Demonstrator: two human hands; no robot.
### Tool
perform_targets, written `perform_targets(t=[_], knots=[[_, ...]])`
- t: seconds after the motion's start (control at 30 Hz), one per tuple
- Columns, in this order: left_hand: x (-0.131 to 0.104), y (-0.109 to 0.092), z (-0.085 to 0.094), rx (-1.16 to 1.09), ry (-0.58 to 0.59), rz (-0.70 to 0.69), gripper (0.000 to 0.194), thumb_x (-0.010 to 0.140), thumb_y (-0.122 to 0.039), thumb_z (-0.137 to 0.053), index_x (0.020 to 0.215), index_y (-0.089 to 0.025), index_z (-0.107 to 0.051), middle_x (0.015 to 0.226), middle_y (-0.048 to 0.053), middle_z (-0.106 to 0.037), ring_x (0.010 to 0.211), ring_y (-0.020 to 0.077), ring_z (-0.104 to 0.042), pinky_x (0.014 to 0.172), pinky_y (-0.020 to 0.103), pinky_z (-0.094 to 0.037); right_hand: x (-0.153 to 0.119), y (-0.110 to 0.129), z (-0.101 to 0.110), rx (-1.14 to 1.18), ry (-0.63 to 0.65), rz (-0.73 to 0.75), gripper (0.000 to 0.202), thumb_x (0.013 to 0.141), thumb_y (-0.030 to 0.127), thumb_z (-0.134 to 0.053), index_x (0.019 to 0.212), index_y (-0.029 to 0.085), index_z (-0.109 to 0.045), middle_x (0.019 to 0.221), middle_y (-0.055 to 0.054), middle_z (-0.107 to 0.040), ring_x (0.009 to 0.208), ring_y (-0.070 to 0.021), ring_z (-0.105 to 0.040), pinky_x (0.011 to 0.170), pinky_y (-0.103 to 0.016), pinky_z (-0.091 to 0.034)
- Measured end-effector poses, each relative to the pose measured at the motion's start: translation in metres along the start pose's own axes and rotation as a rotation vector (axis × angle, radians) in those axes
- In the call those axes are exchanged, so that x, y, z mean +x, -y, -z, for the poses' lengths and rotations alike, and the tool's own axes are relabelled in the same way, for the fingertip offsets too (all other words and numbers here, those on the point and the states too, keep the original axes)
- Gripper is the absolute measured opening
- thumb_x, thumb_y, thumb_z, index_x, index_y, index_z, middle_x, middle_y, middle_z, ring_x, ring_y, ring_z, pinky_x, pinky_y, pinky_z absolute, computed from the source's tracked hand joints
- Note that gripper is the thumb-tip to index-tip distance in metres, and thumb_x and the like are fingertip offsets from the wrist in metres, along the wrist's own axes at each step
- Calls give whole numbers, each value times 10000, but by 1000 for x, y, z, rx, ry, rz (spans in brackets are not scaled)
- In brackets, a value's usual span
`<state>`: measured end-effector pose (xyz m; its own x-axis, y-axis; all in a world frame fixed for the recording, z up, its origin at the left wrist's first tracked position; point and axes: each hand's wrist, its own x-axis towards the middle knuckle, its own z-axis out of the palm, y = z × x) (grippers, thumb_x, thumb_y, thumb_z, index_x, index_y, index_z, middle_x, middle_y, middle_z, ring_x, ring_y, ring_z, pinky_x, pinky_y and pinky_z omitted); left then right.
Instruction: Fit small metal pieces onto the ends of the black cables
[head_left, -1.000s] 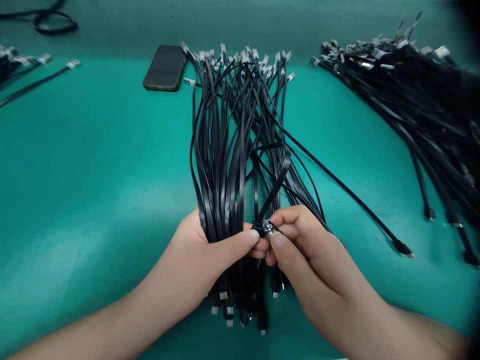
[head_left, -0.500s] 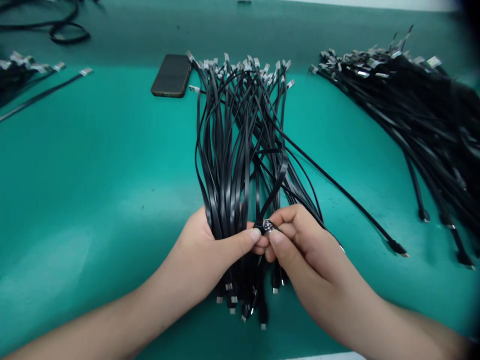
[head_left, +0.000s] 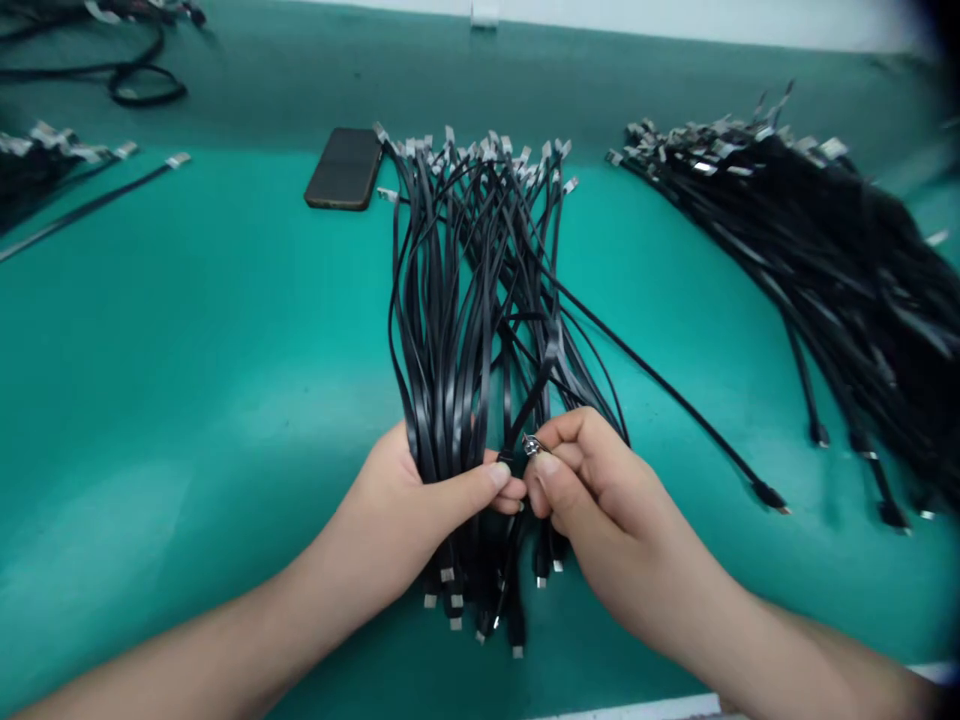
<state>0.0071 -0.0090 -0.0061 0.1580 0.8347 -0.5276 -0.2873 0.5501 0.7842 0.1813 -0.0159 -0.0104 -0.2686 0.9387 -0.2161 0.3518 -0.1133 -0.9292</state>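
Note:
My left hand [head_left: 431,490] is closed around a bundle of flat black USB cables [head_left: 442,340], low down near their lower plugs. Its thumb presses on the black plug end [head_left: 505,459] of one cable that loops up over the bundle. Just right of that thumb, my right hand [head_left: 589,480] pinches a small shiny metal piece [head_left: 532,446] between thumb and forefinger. A narrow gap separates the metal piece from the plug end. Silver USB plugs [head_left: 491,150] fan out at the bundle's far end, and small plug tips [head_left: 456,601] hang below my left hand.
A phone [head_left: 344,169] lies beyond the bundle, to the left. On the right is a big heap of black cables [head_left: 832,230]; more cables [head_left: 45,165] lie at far left. One single cable [head_left: 667,385] stretches out right of the bundle on the green table [head_left: 225,350].
My right hand's metal piece was against the plug end under my left thumb; now a small gap shows between them. The view has shifted slightly.

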Motion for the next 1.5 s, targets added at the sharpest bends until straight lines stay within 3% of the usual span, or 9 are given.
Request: perform_targets(t=[0.1,0.3,0.47,0.63,0.87,1.13,1.5], knots=[[-2,-2,-1,30,-61,40,213,688,-216,-871,752,-156,-677,663,17,-790,614,132,-731,610,183,-576,4,-5,1,73,-78,-4,70,1068,284,-401,1026,261,-451,709,54,-566,520,-113,-448,458,-226,-373],[-2,5,7,132,-86,-8,299,691,-346,-889,816,-155,-697,715,53,-808,668,166,-736,658,226,-573,9,-6,10,-153,-244,420,122,1040,188,-408,1117,253,-478,958,-21,-563,825,-168,-563,740,-321,-506],[-1,9,8,73,-86,-55,359,644,-366,-921,822,-151,-695,707,45,-790,654,171,-713,670,249,-570,10,-3,11,-195,-345,635,151,976,130,-481,1078,238,-507,968,-35,-563,800,-169,-573,694,-306,-514],[-7,3,4,72,-60,-84,237,757,-283,-867,846,-144,-696,739,41,-785,675,152,-709,699,242,-564,11,1,11,-216,-391,636,129,934,105,-550,1001,210,-585,832,-9,-596,628,-134,-560,552,-263,-473],[-6,0,5,63,-38,-36,244,745,-270,-879,825,-143,-687,713,30,-777,653,131,-694,665,214,-542,12,-1,15,-257,-415,588,61,917,145,-608,960,187,-619,797,-12,-624,560,-117,-510,501,-266,-434],[-10,0,9,78,-40,8,208,810,-272,-835,865,-158,-670,733,22,-781,681,125,-696,688,212,-539,7,-3,17,-279,-410,664,130,914,109,-632,1000,205,-614,867,-18,-650,620,-122,-562,541,-267,-478],[-7,-1,9,63,-38,22,228,788,-276,-852,841,-149,-670,702,28,-765,656,127,-683,626,199,-525,1,1,17,-262,-326,723,221,926,56,-612,1073,221,-610,912,-35,-652,761,-159,-626,613,-290,-544]])
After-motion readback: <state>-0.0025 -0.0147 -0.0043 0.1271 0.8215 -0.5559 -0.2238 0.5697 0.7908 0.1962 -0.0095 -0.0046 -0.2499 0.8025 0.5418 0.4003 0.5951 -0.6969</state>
